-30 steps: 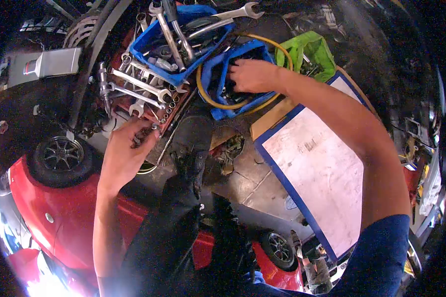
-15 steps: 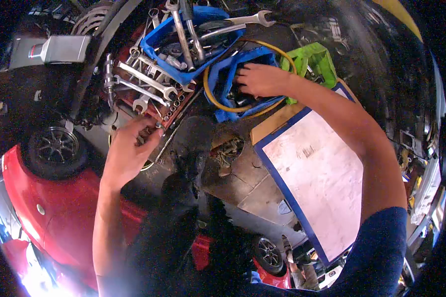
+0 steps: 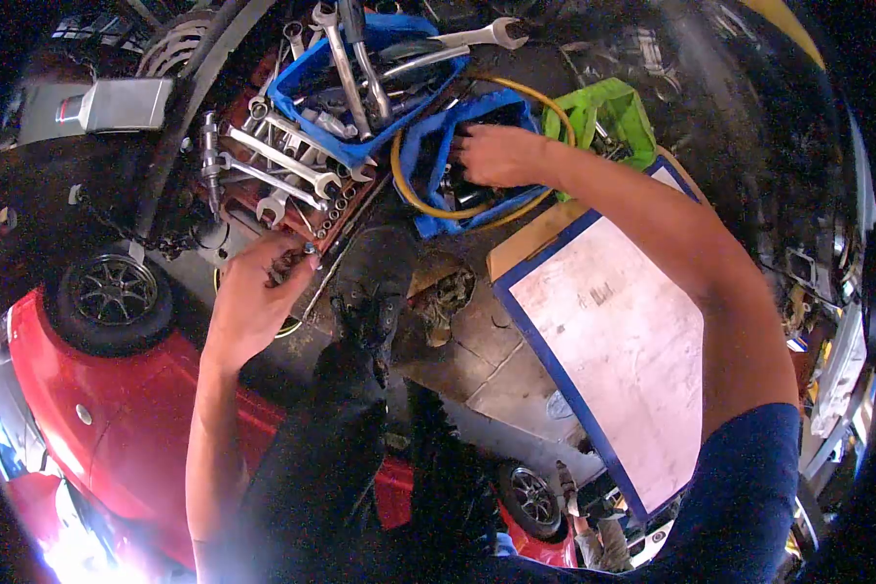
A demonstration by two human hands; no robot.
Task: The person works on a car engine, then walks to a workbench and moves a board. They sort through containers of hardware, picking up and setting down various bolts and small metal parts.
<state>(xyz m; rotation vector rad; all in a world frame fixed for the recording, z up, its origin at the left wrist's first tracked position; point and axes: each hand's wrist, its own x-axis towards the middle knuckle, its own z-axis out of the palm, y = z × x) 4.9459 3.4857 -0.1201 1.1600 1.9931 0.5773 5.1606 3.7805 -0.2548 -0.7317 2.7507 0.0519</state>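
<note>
My left hand [image 3: 259, 292] is closed in a pinch at the near end of a red socket rail [image 3: 346, 219]. Between thumb and fingers shows a small shiny metal socket [image 3: 310, 249]. Beyond it lie several combination wrenches [image 3: 287, 161]. My right hand [image 3: 501, 156] reaches over a blue fabric bin [image 3: 436, 151], its fingers bent down inside. The fingertips are hidden, so any hold there cannot be made out. Small dark and shiny metal parts [image 3: 462, 193] lie in the bin. A yellow hose [image 3: 406, 190] loops around it.
Another blue bin [image 3: 292, 112] holds large wrenches and a ratchet. At the right stands a green bin [image 3: 633, 107] with metal parts. A blue-edged white board [image 3: 613, 331] lies under my right forearm. A red car body [image 3: 117, 399] with a wheel [image 3: 115, 297] is at the left.
The view has shifted slightly, so the bins and board appear a little further left. My right hand stays in the blue bin and my left hand stays by the socket rail.
</note>
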